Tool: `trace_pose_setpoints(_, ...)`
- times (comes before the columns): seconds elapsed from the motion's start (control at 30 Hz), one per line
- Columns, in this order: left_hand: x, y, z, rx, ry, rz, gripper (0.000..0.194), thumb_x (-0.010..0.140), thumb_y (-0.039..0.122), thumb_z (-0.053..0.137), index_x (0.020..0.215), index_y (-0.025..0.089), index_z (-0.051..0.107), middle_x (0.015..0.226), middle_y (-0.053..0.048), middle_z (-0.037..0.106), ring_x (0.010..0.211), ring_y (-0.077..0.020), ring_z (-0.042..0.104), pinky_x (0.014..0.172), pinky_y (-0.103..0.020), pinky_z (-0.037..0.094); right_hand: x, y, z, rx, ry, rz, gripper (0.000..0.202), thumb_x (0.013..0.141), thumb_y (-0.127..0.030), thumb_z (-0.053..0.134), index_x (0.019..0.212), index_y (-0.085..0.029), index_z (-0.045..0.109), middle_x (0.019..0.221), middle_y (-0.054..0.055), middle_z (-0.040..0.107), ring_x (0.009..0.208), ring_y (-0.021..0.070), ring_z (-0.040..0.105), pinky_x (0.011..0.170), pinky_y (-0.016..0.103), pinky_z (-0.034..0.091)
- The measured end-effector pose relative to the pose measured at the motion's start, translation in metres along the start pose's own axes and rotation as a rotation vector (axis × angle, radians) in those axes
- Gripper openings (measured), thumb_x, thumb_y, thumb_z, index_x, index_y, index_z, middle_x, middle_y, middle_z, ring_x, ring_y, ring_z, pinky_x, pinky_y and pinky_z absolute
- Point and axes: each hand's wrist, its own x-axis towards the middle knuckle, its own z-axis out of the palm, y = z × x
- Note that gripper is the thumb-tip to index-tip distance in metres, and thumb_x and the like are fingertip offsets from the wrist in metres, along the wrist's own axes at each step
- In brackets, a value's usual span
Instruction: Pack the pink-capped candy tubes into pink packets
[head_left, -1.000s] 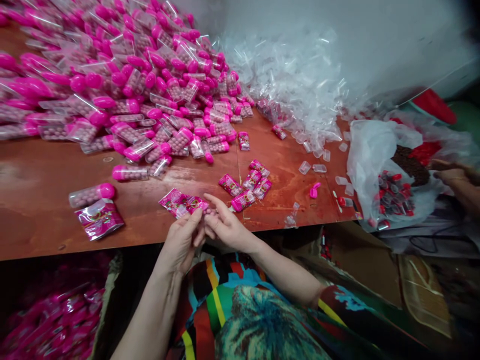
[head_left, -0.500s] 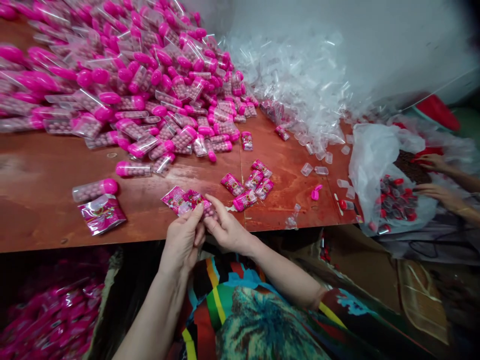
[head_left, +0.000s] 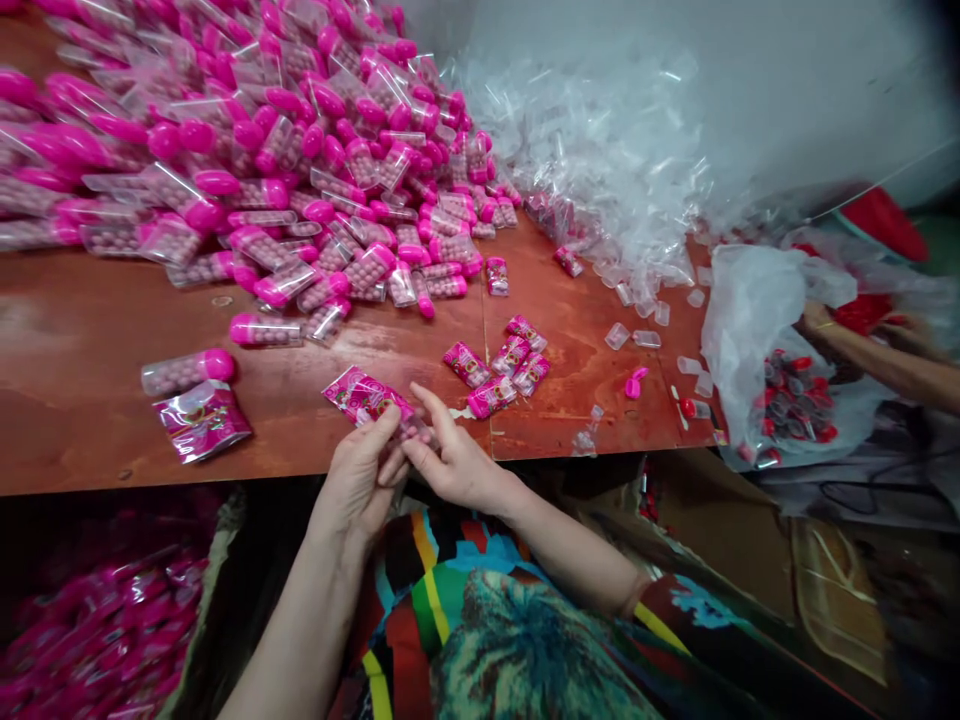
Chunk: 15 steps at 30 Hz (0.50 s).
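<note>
My left hand point(head_left: 361, 462) is closed on a printed pink wrapper point(head_left: 358, 392), thumb on top. Sticking out of the wrapper's right end is a clear tube of small pink candy balls point(head_left: 417, 430). My right hand point(head_left: 454, 458) grips this candy tube from the right, with its index finger raised along it. The fingers hide the tube's lower side. Right of my hands lie several wrapped candy tubes point(head_left: 492, 397). To the left, a pink-capped candy tube point(head_left: 180, 373) rests beside a flat printed packet point(head_left: 201, 424).
A big heap of pink-capped candy tubes point(head_left: 262, 190) covers the table's back left. Clear plastic pieces point(head_left: 600, 170) are piled behind. At right, a co-worker's arm point(head_left: 885, 355) reaches over a white bag point(head_left: 739, 320) with red-capped containers. Pink packets point(head_left: 127, 620) fill a box below.
The wrapper now lies flatter and more of its printed face shows past my left thumb. My right index finger has lifted. The co-worker's hands have shifted at the bag.
</note>
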Motion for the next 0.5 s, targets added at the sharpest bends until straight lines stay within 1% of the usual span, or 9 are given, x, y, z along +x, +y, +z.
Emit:
trace_pose_setpoints(0.07,0.001,-0.002,0.005,-0.007,0.061,-0.004,0.039,0.063,0.040,0.089,0.072,0.010,0.067,0.057,-0.001,0.065,0.035,0.0001,0.036,0.035,-0.012,0.025,-0.002,-0.001,0.000,-0.154,0.037,-0.001,0.072,0.095,-0.033,0.055,0.158,-0.024,0.020,0.108,0.010,0.062,0.089,0.0227,0.061,0.084,0.042,0.051)
trace_pose_setpoints(0.13,0.000,-0.005,0.009,0.006,0.095,-0.003,0.040,0.062,0.040,0.090,0.069,0.011,0.064,0.051,0.002,0.059,0.033,-0.0004,0.034,0.034,-0.013,0.023,-0.002,-0.001,0.000,-0.140,0.047,0.007,0.071,0.095,-0.032,0.056,0.157,-0.024,0.022,0.103,0.009,0.063,0.086,0.0219,0.061,0.082,0.041,0.051)
trace_pose_setpoints(0.2,-0.003,-0.008,0.010,0.037,0.101,0.004,0.038,0.064,0.039,0.089,0.069,0.012,0.063,0.046,0.006,0.052,0.033,0.0000,0.029,0.035,-0.014,0.020,-0.001,0.000,-0.002,0.035,0.020,0.011,0.068,0.097,-0.033,0.054,0.156,-0.024,0.023,0.088,0.003,0.060,0.076,0.0170,0.058,0.074,0.034,0.051)
trace_pose_setpoints(0.23,-0.005,-0.009,0.010,0.056,0.085,0.005,0.038,0.065,0.039,0.088,0.069,0.012,0.062,0.045,0.007,0.050,0.033,0.0002,0.027,0.036,-0.014,0.019,0.000,0.001,-0.004,0.156,-0.014,0.020,0.066,0.098,-0.034,0.053,0.156,-0.024,0.023,0.079,-0.001,0.056,0.068,0.0143,0.055,0.067,0.029,0.049)
trace_pose_setpoints(0.3,-0.007,-0.010,0.007,0.101,0.021,-0.009,0.037,0.069,0.040,0.085,0.069,0.012,0.061,0.046,0.006,0.051,0.034,0.0000,0.027,0.038,-0.015,0.021,0.002,0.002,-0.008,0.397,-0.100,0.060,0.065,0.099,-0.039,0.052,0.155,-0.024,0.023,0.065,-0.007,0.044,0.056,0.0104,0.045,0.054,0.022,0.040)
trace_pose_setpoints(0.33,-0.008,-0.010,0.005,0.124,-0.012,-0.021,0.037,0.071,0.041,0.084,0.069,0.012,0.062,0.047,0.005,0.052,0.035,-0.0004,0.028,0.039,-0.015,0.023,0.002,0.003,-0.010,0.496,-0.142,0.085,0.065,0.099,-0.042,0.052,0.154,-0.025,0.023,0.062,-0.009,0.040,0.052,0.0092,0.040,0.049,0.020,0.035)
trace_pose_setpoints(0.37,-0.008,-0.009,0.004,0.147,-0.031,-0.029,0.037,0.071,0.042,0.083,0.068,0.012,0.062,0.048,0.004,0.053,0.036,-0.0009,0.030,0.040,-0.016,0.023,0.002,0.004,-0.011,0.574,-0.172,0.103,0.064,0.099,-0.044,0.053,0.154,-0.026,0.024,0.062,-0.009,0.039,0.049,0.0081,0.037,0.046,0.019,0.031)
trace_pose_setpoints(0.4,-0.008,-0.008,0.002,0.169,-0.030,-0.027,0.038,0.071,0.043,0.082,0.067,0.012,0.061,0.047,0.004,0.053,0.036,-0.0014,0.031,0.040,-0.016,0.024,0.001,0.005,-0.013,0.627,-0.194,0.112,0.065,0.098,-0.044,0.054,0.153,-0.027,0.025,0.064,-0.009,0.042,0.049,0.0072,0.036,0.045,0.019,0.029)
trace_pose_setpoints(0.5,-0.006,-0.008,0.002,0.216,0.043,0.014,0.040,0.069,0.044,0.083,0.064,0.013,0.059,0.043,0.004,0.051,0.035,-0.0019,0.031,0.039,-0.017,0.021,-0.002,0.008,-0.013,0.664,-0.213,0.088,0.068,0.096,-0.043,0.059,0.154,-0.029,0.026,0.076,-0.006,0.053,0.051,0.0061,0.044,0.048,0.020,0.037)
